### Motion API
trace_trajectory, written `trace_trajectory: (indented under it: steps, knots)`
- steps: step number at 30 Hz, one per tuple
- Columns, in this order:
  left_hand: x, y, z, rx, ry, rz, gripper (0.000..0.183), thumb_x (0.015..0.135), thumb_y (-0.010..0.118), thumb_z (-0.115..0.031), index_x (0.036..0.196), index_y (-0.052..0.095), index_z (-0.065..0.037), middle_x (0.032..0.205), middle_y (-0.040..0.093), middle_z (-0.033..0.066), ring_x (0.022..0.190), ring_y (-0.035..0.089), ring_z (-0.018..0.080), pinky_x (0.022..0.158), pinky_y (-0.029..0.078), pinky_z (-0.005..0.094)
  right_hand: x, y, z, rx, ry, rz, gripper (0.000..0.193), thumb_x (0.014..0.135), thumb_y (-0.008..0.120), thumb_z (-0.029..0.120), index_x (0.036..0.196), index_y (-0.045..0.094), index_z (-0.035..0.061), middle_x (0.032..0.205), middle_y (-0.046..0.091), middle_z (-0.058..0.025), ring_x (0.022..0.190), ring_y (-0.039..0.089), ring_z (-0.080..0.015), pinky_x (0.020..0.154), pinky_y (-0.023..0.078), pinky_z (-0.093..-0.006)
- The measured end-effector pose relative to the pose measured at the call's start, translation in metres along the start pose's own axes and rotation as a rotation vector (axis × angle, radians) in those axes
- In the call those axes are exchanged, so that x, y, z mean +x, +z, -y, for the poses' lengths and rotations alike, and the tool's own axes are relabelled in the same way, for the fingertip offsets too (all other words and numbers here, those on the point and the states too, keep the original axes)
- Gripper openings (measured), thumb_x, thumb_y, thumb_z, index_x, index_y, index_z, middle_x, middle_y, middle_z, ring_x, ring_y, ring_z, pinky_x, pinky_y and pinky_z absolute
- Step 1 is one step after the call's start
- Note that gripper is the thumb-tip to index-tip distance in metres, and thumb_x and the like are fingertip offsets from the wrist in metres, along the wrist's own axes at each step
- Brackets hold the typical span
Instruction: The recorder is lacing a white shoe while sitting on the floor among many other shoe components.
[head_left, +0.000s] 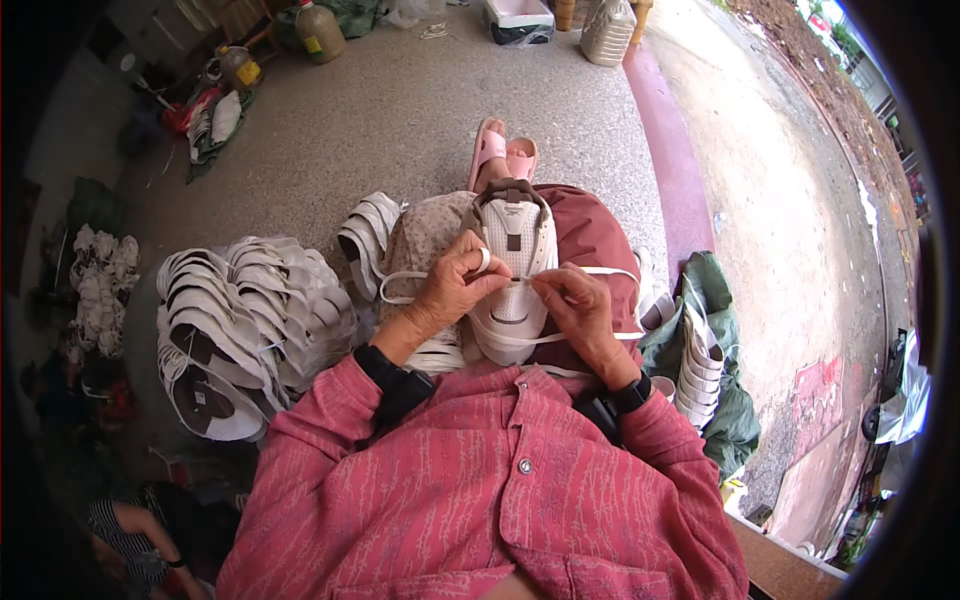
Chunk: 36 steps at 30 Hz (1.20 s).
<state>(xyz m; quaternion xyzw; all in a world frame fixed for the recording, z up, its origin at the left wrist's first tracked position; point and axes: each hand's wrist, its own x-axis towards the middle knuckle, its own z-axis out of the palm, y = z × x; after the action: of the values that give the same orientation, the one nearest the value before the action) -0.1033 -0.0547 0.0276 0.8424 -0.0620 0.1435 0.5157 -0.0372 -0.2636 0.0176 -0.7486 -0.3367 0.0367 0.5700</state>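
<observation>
On my lap lies a white shoe upper (508, 330) with a brown collar, its toe pointing toward me. A white shoelace (610, 270) runs across it and loops out to both sides. My left hand (458, 285) is closed, thumb and finger pinching the lace by the lowest eyelets. Just beside it, my right hand (578, 308) also pinches the lace, close to the middle of the shoe. The fingertips nearly meet over the tongue, and the exact lace path under them is hidden.
Stacked white shoe uppers (250, 320) stand at my left, with a smaller stack (368, 235) by my knee. More uppers (700, 375) rest on a green sack (735, 400) at my right. Plastic jugs (320, 32) and a white box (520, 18) stand far ahead. Another person's arm (150, 530) shows at lower left.
</observation>
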Motion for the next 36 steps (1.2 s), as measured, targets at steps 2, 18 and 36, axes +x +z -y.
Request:
trace_trajectory:
  steps: [2,18,36]
  knots:
    - [0.0000,0.0004,-0.0011,0.006,0.007,-0.010,0.012,0.077,0.076,-0.007,0.086,0.070,-0.003,0.084,0.049,0.0024,0.081,0.052,0.0149,0.075,0.044,0.0264,0.0010,0.0019,0.0005,0.026,-0.066,0.000,0.009,0.083,0.067,-0.001,0.092,0.067,0.0015,0.080,0.060,-0.0064,0.066,0.059,-0.0149,0.059,0.046,-0.0251]
    - [0.0013,-0.0005,-0.0020,-0.008,0.023,-0.004,0.010,0.077,0.075,-0.005,0.085,0.069,-0.004,0.085,0.050,0.0023,0.082,0.052,0.0151,0.076,0.043,0.0264,0.0018,0.0001,-0.0022,0.023,-0.094,0.051,0.011,0.080,0.066,-0.002,0.090,0.065,0.0005,0.084,0.060,-0.0071,0.066,0.061,-0.0168,0.059,0.048,-0.0256]
    - [0.0003,0.0028,0.0017,0.047,0.079,-0.019,0.015,0.076,0.076,-0.004,0.090,0.072,-0.006,0.083,0.046,0.0011,0.078,0.049,0.0142,0.070,0.041,0.0265,0.0067,0.0072,-0.0032,0.089,-0.074,0.069,0.010,0.082,0.066,0.001,0.092,0.064,0.0030,0.086,0.061,-0.0108,0.073,0.064,-0.0272,0.064,0.051,-0.0327]
